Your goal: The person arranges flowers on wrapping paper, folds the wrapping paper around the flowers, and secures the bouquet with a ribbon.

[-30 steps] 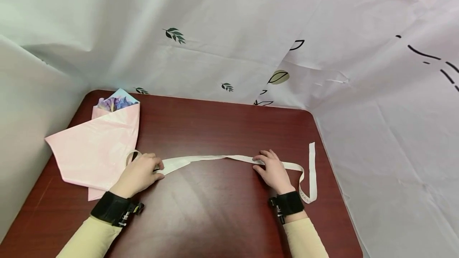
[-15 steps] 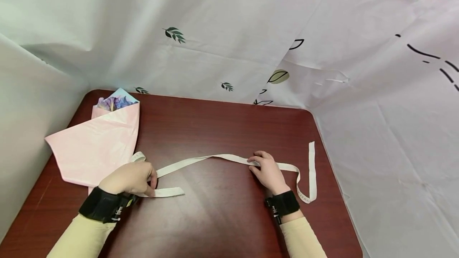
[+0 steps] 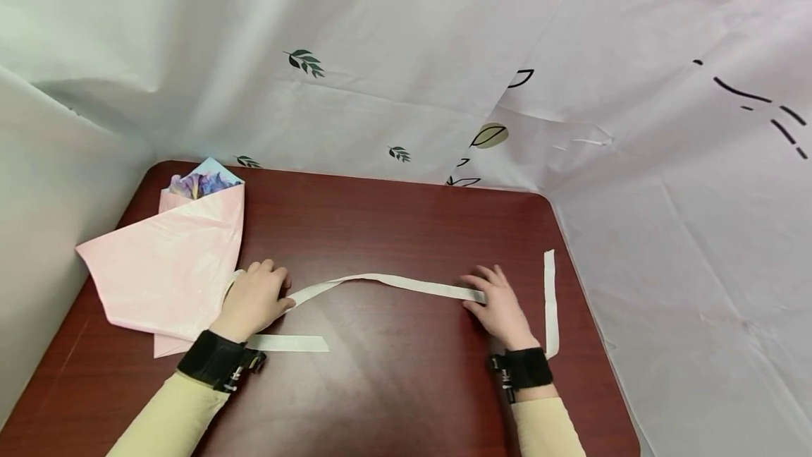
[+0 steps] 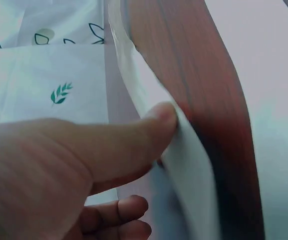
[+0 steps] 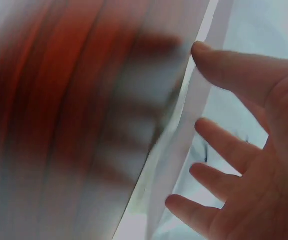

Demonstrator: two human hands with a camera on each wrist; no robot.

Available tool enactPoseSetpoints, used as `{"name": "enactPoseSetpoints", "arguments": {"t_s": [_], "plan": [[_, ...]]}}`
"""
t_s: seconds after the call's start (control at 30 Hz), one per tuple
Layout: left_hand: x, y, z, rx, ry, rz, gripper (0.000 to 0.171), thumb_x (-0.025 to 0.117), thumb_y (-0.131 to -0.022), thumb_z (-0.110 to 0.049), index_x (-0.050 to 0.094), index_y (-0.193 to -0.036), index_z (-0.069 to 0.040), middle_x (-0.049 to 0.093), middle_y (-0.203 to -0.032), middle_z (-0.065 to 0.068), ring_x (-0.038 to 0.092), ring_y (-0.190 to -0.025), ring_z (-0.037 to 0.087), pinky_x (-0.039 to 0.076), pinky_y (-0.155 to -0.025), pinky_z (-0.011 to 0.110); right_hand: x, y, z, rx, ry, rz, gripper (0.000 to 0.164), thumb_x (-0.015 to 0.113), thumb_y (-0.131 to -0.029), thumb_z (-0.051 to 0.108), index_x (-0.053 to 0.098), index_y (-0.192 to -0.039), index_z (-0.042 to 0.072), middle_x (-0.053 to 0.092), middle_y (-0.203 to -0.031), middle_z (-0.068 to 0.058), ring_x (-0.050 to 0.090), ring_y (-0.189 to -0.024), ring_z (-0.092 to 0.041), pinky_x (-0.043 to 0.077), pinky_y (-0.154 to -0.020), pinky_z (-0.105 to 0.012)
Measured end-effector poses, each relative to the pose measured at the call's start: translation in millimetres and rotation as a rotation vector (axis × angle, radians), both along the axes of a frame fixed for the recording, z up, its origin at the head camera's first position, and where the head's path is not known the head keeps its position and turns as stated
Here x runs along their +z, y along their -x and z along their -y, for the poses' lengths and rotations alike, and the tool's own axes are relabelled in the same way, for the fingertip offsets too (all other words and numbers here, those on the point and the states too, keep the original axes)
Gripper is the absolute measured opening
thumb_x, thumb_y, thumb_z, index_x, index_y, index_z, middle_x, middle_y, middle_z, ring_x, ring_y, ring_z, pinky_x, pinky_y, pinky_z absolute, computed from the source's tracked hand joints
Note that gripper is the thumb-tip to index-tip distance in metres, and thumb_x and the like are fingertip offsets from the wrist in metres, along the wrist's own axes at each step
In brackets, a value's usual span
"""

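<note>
A long off-white ribbon (image 3: 406, 283) runs in a shallow arc between the two hands. My left hand (image 3: 254, 298) pinches it beside the pink bouquet wrap; in the left wrist view the thumb (image 4: 161, 117) presses on the ribbon (image 4: 141, 75). A loose end of ribbon lies to the right of the left wrist. My right hand (image 3: 501, 307) is at the ribbon's right stretch, its thumb and index finger spread on either side. In the right wrist view the thumb tip (image 5: 201, 50) is right at the ribbon's edge, and the other visible fingers are extended.
A bouquet in pink wrapping paper (image 3: 171, 266), with purple-blue flowers (image 3: 203, 182), lies at the left of the dark red table (image 3: 380, 224). The ribbon's far part lies along the right edge. White cloth with leaf prints (image 3: 355, 90) encloses the table's back and sides.
My left hand has let a ribbon end drop onto the table and moved forward to grip the ribbon again. My right hand first shifted slightly left, then right along the ribbon.
</note>
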State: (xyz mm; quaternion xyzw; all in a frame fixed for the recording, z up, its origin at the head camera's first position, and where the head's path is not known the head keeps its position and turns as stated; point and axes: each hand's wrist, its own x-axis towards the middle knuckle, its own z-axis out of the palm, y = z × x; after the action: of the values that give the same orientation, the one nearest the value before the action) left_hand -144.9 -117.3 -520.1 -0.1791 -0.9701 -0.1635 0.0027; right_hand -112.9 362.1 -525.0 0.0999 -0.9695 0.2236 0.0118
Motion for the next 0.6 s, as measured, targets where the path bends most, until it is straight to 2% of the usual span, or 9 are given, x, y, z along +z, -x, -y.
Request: {"name": "enactPoseSetpoints", "arguments": {"t_s": [0.13, 0.3, 0.43, 0.6], "plan": [[-1.7, 2.5, 4.8, 0.019, 0.001, -0.044, 0.028, 0.094, -0.08, -0.017, 0.067, -0.074, -0.015, 0.058, -0.08, 0.009, 0.059, -0.081, 0.038, 0.047, -0.063, 0.052, 2.6, -13.6, -38.4, -0.149, -0.008, 0.094, 0.047, 0.086, -0.091, 0.011, 0.071, -0.136, 0.005, 0.048, -0.154, -0.035, 0.023, -0.151, -0.064, 0.024, -0.12, -0.073], [-1.9, 6.7, 8.0, 0.062, -0.009, -0.071, 0.024, 0.092, -0.084, -0.014, 0.069, -0.076, -0.01, 0.06, -0.079, 0.012, 0.06, -0.078, 0.039, 0.052, -0.062, 0.056, 2.8, -28.4, -75.1, -0.273, 0.004, 0.198, 0.032, 0.076, -0.101, 0.018, 0.07, -0.129, 0.002, 0.04, -0.158, -0.039, 0.015, -0.152, -0.066, 0.021, -0.12, -0.073], [-2.4, 8.2, 9.0, 0.076, -0.011, -0.062, 0.024, 0.091, -0.085, -0.014, 0.068, -0.078, -0.009, 0.061, -0.079, 0.013, 0.061, -0.077, 0.04, 0.053, -0.062, 0.057, 3.7, -35.1, -93.1, -0.33, 0.008, 0.204, 0.021, 0.072, -0.105, 0.019, 0.07, -0.115, 0.001, 0.04, -0.156, -0.042, 0.017, -0.15, -0.069, 0.021, -0.12, -0.074], [-3.8, 8.9, 7.9, 0.069, -0.017, -0.074, 0.025, 0.091, -0.084, -0.011, 0.067, -0.076, -0.009, 0.061, -0.078, 0.013, 0.061, -0.076, 0.04, 0.053, -0.062, 0.056, 5.6, -37.4, -109.6, -0.393, -0.026, 0.183, 0.021, 0.065, -0.108, 0.016, 0.07, -0.111, -0.004, 0.048, -0.148, -0.043, 0.027, -0.149, -0.065, 0.02, -0.122, -0.07]]}}
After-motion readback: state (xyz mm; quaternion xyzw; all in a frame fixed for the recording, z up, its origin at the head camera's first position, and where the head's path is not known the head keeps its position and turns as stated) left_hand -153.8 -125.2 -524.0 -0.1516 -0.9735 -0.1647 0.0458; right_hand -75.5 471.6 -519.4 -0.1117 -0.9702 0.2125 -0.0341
